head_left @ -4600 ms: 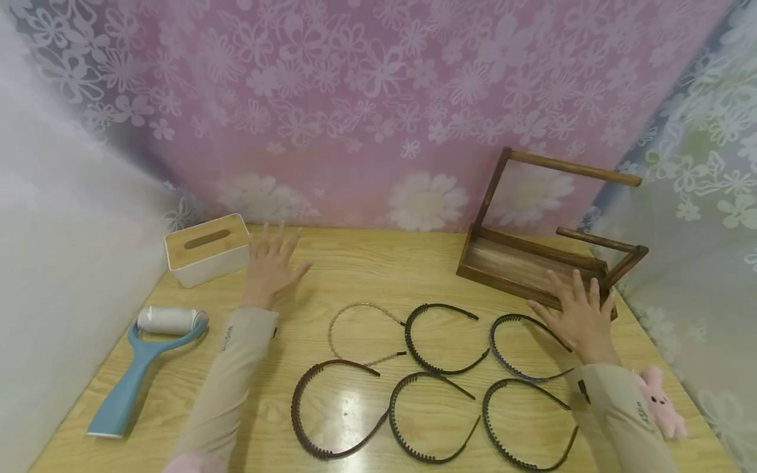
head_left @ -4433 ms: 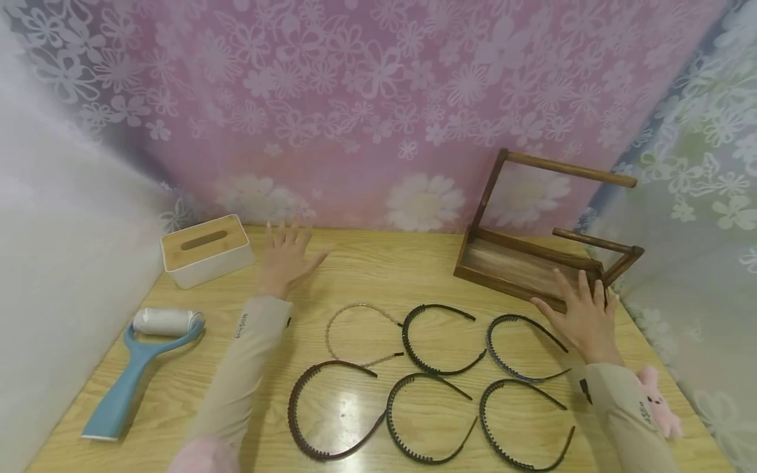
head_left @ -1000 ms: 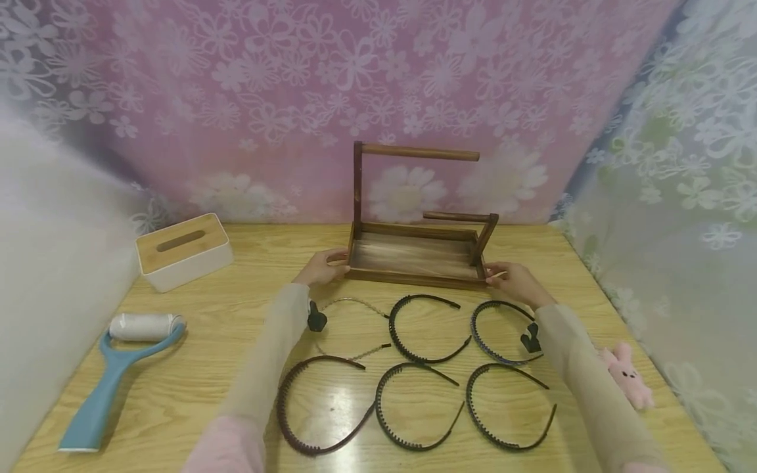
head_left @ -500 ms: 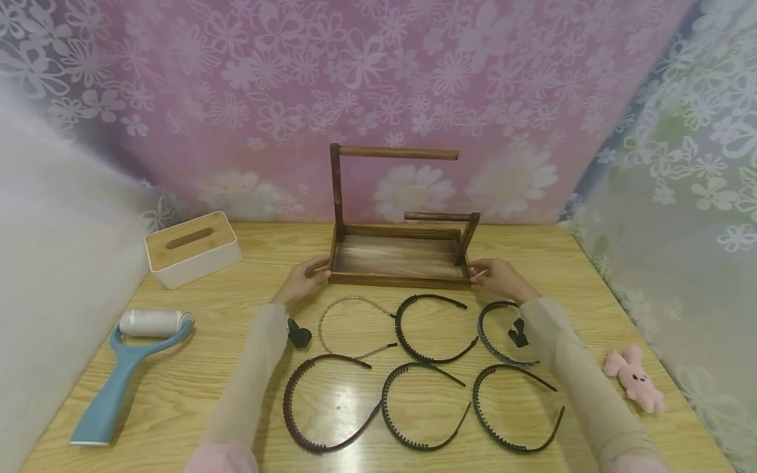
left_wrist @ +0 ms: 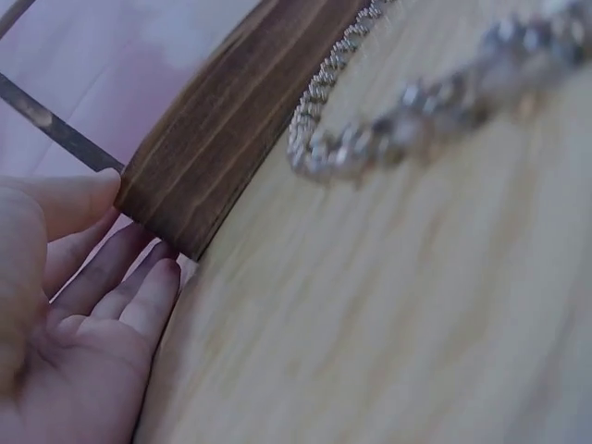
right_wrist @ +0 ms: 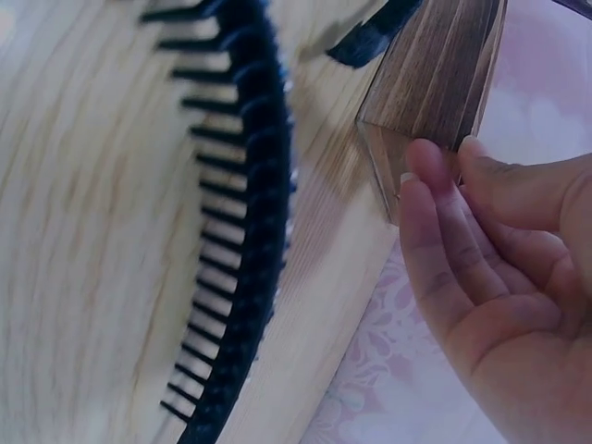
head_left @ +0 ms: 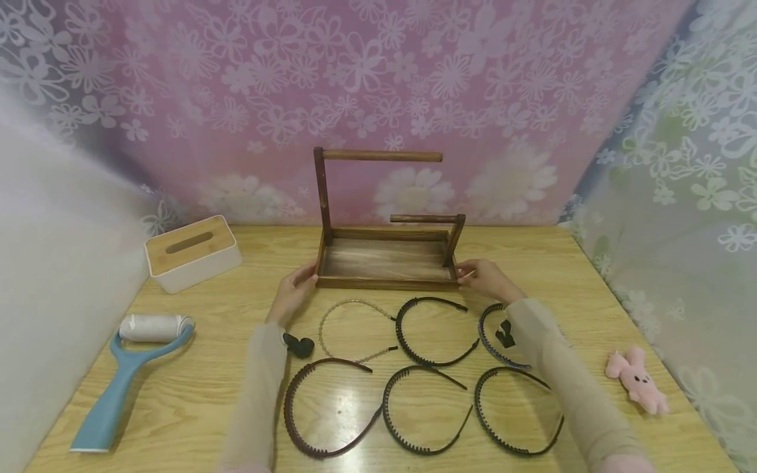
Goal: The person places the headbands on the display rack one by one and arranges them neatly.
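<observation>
Behind the headbands [head_left: 401, 335], my left grip [head_left: 293, 292] and right grip [head_left: 487, 278] pinch the wooden rack [head_left: 387, 284], likely positioning it; I'd release evenly next.

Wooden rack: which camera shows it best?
The head view: there the wooden rack shows nearly whole, from base to top. The left wrist view catches mainly its corner at the left hand; the right wrist view, mainly its corner at the right hand.

Down low, the wooden rack [head_left: 387, 285] is kinda being fenced off up front by headbands [head_left: 399, 332], and its ends are being taken by the left hand [head_left: 294, 290] and right hand [head_left: 486, 277]. Decent room's being left between left hand and tissue box [head_left: 194, 255].
</observation>
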Tool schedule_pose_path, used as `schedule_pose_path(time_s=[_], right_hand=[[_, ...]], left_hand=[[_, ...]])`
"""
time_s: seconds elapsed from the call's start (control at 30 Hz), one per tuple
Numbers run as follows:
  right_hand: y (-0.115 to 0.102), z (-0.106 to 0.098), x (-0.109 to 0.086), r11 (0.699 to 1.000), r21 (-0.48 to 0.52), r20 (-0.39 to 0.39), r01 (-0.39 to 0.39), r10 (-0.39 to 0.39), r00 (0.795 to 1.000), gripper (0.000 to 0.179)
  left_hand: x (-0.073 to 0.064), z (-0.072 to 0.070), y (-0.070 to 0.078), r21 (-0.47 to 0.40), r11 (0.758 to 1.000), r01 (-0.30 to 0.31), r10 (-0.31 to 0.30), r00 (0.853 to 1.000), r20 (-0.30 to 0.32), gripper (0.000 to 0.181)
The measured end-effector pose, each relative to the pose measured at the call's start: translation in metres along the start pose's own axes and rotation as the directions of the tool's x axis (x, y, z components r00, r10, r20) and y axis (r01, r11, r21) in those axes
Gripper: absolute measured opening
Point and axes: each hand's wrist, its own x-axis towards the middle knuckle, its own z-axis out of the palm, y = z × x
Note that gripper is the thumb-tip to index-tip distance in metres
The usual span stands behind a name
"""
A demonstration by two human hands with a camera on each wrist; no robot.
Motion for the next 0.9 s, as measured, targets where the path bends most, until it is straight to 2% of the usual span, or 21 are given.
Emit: schedule_pose_path(time_s=[0.27,0.57,0.9], right_hand=[[-0.009,0.002,0.000,1.000,0.009,-0.013,-0.008,0.008,1.000,0.043],[-0.007,0.009,-0.001,1.000,-0.007,-0.020,0.014,-0.015,1.000,0.042],[-0.005,0.009,-0.002,1.000,-0.018,-0.008,0.000,0.000,1.000,0.044]], left_hand=[[-0.005,0.002,0.000,-0.027,1.000,0.011,-0.012,0.998,-0.053,0.049],[-0.011,0.000,-0.002,-0.083,0.996,0.039,-0.042,0.998,-0.041,0.054],[-0.010,0.001,-0.006,-0.142,0.989,0.032,-0.038,0.999,-0.037,0.062]])
